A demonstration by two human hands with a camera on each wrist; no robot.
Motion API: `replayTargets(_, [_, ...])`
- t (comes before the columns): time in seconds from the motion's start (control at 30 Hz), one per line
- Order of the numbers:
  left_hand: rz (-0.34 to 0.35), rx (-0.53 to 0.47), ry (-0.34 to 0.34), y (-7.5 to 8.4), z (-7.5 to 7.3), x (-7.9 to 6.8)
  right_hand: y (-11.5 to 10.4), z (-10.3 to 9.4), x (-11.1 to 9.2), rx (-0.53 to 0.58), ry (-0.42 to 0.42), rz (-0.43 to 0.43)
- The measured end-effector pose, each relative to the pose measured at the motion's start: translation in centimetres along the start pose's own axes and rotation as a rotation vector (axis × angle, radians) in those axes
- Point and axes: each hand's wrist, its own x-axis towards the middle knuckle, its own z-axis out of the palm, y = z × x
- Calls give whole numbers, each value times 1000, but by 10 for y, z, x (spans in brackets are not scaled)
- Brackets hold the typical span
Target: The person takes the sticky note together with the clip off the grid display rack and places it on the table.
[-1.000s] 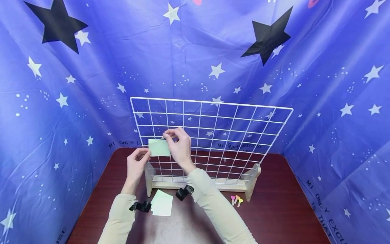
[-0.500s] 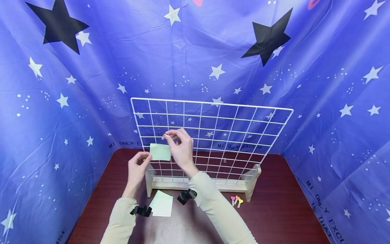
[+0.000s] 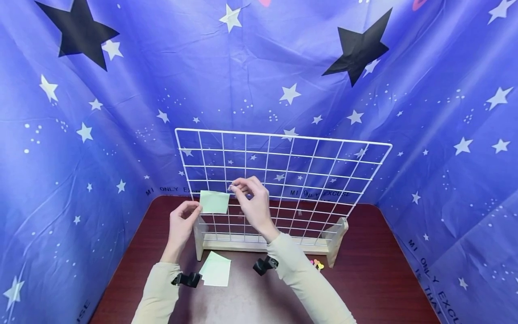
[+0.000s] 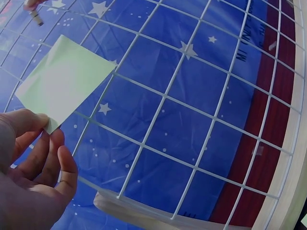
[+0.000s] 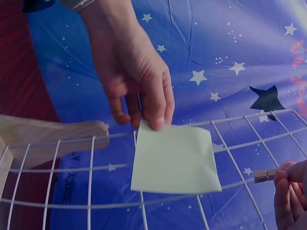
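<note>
My left hand point(image 3: 183, 225) pinches a pale green paper note point(image 3: 214, 202) by its lower left corner, between thumb and fingertips. The note is held up in front of the left part of a white wire grid panel point(image 4: 165, 96). Between the thumb and fingers of my right hand point(image 3: 255, 204) is a small wooden clothespin point(image 5: 265, 176). In the right wrist view a gap shows between the clothespin and the note. The clothespin also shows at the upper left of the left wrist view, apart from the note.
The panel stands on a wooden base point(image 3: 265, 245) with wooden side feet point(image 3: 337, 240). Several pale green notes point(image 3: 217, 272) lie overlapped on the dark red table point(image 3: 376, 279). Small heart-topped clips point(image 3: 317, 264) lie at the right, partly behind my right sleeve. A blue star-patterned cloth hangs around.
The note and left hand have come down slightly. My right hand has moved right and a little down with the clothespin, away from the note's upper edge.
</note>
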Motion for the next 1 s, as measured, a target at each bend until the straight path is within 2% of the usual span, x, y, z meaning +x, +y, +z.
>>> replayTargets(0.5, [36,-8,-43,0,1,-1,22,-26,-14,30,17,65])
replayTargets(0.87, [14,-43,-75,-8,5,-4,29,-43,-24,33,12,123])
replayTargets(1.0, [-13,-48,-82,-8,6,-7,33,-47,-29,36,25,141])
